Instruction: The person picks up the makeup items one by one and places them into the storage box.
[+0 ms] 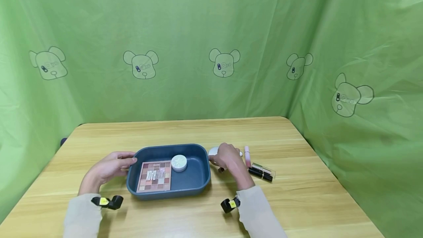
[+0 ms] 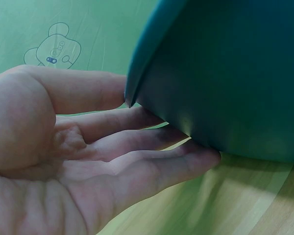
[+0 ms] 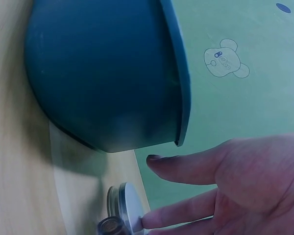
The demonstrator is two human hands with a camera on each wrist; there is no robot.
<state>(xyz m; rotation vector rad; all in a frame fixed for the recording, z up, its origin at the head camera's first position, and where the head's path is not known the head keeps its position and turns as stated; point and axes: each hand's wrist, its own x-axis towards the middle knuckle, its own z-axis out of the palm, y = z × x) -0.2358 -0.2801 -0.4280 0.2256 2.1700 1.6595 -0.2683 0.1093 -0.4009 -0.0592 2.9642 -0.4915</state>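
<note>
My left hand point(image 1: 110, 166) is at the left end of a blue tray point(image 1: 168, 195), its thumb at the rim and its nearly straight fingers against the outer wall point(image 2: 220, 122). Inside the tray lie an eyeshadow palette point(image 1: 154, 177) and a round white jar point(image 1: 179, 162). Just beyond the tray's right end, my right hand point(image 1: 228, 157) reaches down over a round white-topped case point(image 1: 213, 151). One fingertip touches the case point(image 3: 130, 208) in the right wrist view, with the thumb held apart. A brown tube end point(image 3: 112, 226) shows beside it.
Right of my right hand lie a pink tube point(image 1: 247, 156), a black tube with a gold band point(image 1: 260, 174) and a clear-ended tube point(image 1: 264, 169). Green curtains point(image 1: 185, 94) stand behind the wooden table point(image 1: 185, 131) and along its sides.
</note>
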